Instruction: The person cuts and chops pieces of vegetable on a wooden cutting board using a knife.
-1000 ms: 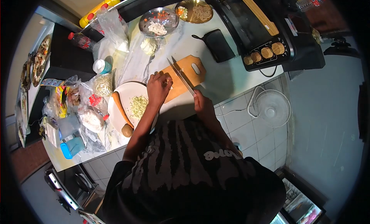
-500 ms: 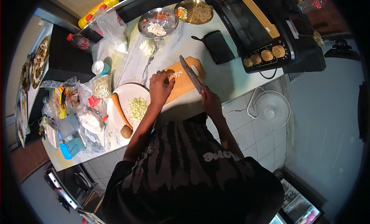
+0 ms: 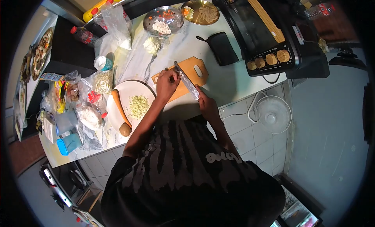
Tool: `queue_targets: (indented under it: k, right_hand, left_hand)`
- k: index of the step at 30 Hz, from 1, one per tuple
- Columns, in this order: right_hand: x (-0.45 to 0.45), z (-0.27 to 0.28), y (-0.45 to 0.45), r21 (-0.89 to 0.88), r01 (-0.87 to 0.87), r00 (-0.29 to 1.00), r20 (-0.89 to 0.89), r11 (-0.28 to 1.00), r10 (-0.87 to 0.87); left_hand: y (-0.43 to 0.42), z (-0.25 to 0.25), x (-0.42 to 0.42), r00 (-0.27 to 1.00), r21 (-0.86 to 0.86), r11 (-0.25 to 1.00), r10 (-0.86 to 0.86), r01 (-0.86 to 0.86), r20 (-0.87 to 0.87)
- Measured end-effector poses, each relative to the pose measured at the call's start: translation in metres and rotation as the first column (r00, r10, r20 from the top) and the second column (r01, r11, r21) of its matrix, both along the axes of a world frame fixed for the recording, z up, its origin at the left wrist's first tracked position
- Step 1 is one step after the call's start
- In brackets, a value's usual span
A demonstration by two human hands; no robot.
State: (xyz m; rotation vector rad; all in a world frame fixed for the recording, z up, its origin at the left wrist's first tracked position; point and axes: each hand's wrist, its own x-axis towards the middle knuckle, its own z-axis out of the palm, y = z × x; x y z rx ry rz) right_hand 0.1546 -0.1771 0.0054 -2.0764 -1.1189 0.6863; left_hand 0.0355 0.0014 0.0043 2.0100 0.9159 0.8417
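My right hand [image 3: 206,104] grips the handle of a knife [image 3: 187,82], whose blade lies slantwise over the wooden cutting board [image 3: 191,68]. Beside the blade, my left hand [image 3: 167,84] is over the left part of the board with its fingers curled together; what they hold is too small to make out. Small white pieces [image 3: 182,75] show between the fingers and the blade. Left of my left forearm is a white plate [image 3: 114,119] with chopped pale green bits [image 3: 138,106] and a wooden-handled tool [image 3: 121,109].
Behind the board are a cabbage piece [image 3: 151,45], a metal plate of food [image 3: 146,22], another plate [image 3: 216,17] and a black pouch [image 3: 223,48]. An oven [image 3: 265,47] stands at right. Bags and a blue-lidded container [image 3: 68,144] lie left; a fan [image 3: 272,114] is beyond the counter edge.
The knife has swung away from the board's right side, back toward my left hand. My left hand has moved slightly right, closer to the blade, and its fingers have drawn together.
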Motion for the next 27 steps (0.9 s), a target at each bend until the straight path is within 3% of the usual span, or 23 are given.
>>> queue_targets:
  k: [4,6,10,12,13,14,17,22,27]
  right_hand:
    - [0.007,0.004,-0.001,-0.059,-0.032,0.997,-0.072,0.998,0.028]
    - [0.009,0.004,-0.001,0.153,-0.017,0.999,-0.04,0.988,0.023]
    - [0.01,0.017,0.008,0.062,-0.109,0.994,-0.011,0.992,0.11]
    - [0.004,0.02,0.02,0.137,-0.308,0.952,0.047,0.942,0.304]
    - [-0.005,0.033,0.027,0.072,-0.321,0.94,-0.095,0.944,0.327]
    - [-0.01,0.047,0.036,0.039,-0.402,0.91,-0.097,0.915,0.404]
    - [-0.034,0.068,0.048,0.145,-0.456,0.846,-0.237,0.878,0.478]
    - [-0.048,0.081,0.063,-0.016,-0.611,0.776,-0.208,0.792,0.595]
    - [-0.049,0.081,0.068,-0.104,-0.64,0.763,-0.202,0.762,0.614]
  left_hand:
    - [-0.006,0.02,-0.014,0.994,-0.08,0.996,0.037,-0.045,-0.104]
    - [-0.006,0.026,-0.025,0.994,0.124,0.992,-0.002,0.016,-0.113]
    - [-0.025,0.051,-0.056,0.954,0.099,0.991,-0.056,0.088,-0.294]
    - [-0.043,0.057,-0.076,0.935,0.263,0.955,-0.034,0.134,-0.353]
    - [-0.051,0.061,-0.088,0.911,0.219,0.965,-0.043,0.144,-0.41]
    - [-0.059,0.06,-0.099,0.888,0.238,0.962,-0.01,0.134,-0.46]
    - [-0.073,0.05,-0.127,0.834,0.233,0.97,0.068,0.074,-0.548]
    - [-0.085,0.03,-0.156,0.656,0.331,0.915,0.397,-0.229,-0.642]
    - [-0.085,0.025,-0.161,0.589,0.331,0.857,0.513,-0.396,-0.624]
